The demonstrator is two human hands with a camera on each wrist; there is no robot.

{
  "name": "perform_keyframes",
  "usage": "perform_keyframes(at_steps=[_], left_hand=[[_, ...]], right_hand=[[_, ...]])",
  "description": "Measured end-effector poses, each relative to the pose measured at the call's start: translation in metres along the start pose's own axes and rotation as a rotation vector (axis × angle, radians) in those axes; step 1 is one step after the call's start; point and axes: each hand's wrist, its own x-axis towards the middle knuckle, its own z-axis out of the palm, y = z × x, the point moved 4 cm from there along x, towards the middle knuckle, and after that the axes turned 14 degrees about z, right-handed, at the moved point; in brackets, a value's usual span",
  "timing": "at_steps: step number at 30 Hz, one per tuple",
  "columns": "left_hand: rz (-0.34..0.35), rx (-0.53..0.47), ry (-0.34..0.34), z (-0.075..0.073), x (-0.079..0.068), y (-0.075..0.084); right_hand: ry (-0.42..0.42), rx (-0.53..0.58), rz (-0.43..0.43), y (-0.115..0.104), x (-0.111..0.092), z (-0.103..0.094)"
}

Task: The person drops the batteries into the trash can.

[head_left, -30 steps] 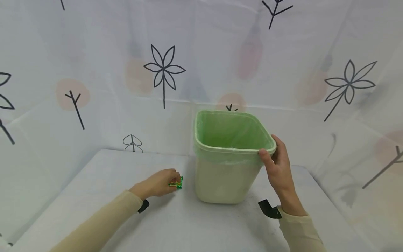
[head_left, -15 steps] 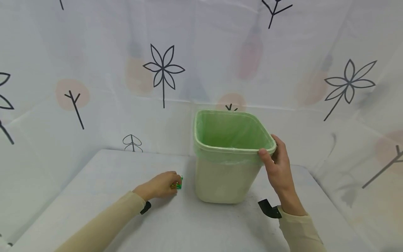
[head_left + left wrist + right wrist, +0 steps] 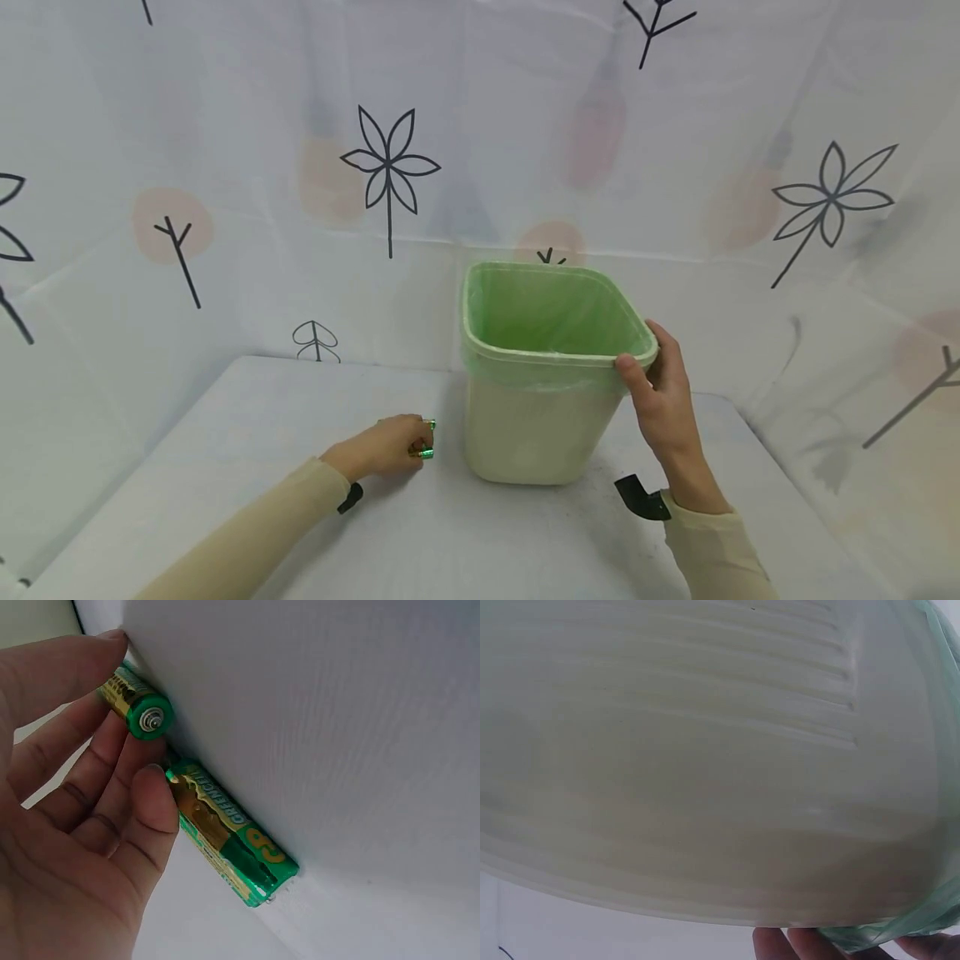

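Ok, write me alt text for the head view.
A person's right hand holds a pale green, bag-lined bin by its rim on a white table. Beside the bin, the left hand curls around shiny green batteries, mostly hidden. Behind, a pale backdrop shows line-drawn flowers.

Past the far edge of my white table (image 3: 465, 550), I face a pale, lightly creased backdrop (image 3: 495, 100) bearing dark line-drawn flowers (image 3: 388, 163) and faded peach patches (image 3: 326, 179). Similar side walls (image 3: 90, 417) flank the left and right edges, softly lit.
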Motion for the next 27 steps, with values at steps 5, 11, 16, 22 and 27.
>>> perform_keyframes(at_steps=[5, 11, 16, 22, 27], left_hand=[[0.016, -0.028, -0.013, 0.000, 0.000, 0.006], [-0.004, -0.062, -0.048, 0.002, 0.000, 0.011], [-0.021, -0.081, -0.053, 0.003, 0.000, 0.012], [-0.016, -0.093, -0.047, 0.003, -0.002, 0.013], [-0.017, -0.113, -0.044, 0.003, -0.003, 0.013]], right_hand=[[-0.005, -0.001, -0.008, 0.000, 0.000, 0.000], [-0.004, -0.005, -0.011, -0.001, 0.000, 0.000], [-0.001, 0.009, -0.018, 0.000, 0.001, 0.000], [-0.001, -0.004, -0.016, -0.001, 0.000, 0.001], [-0.006, -0.003, -0.015, -0.001, -0.001, 0.001]])
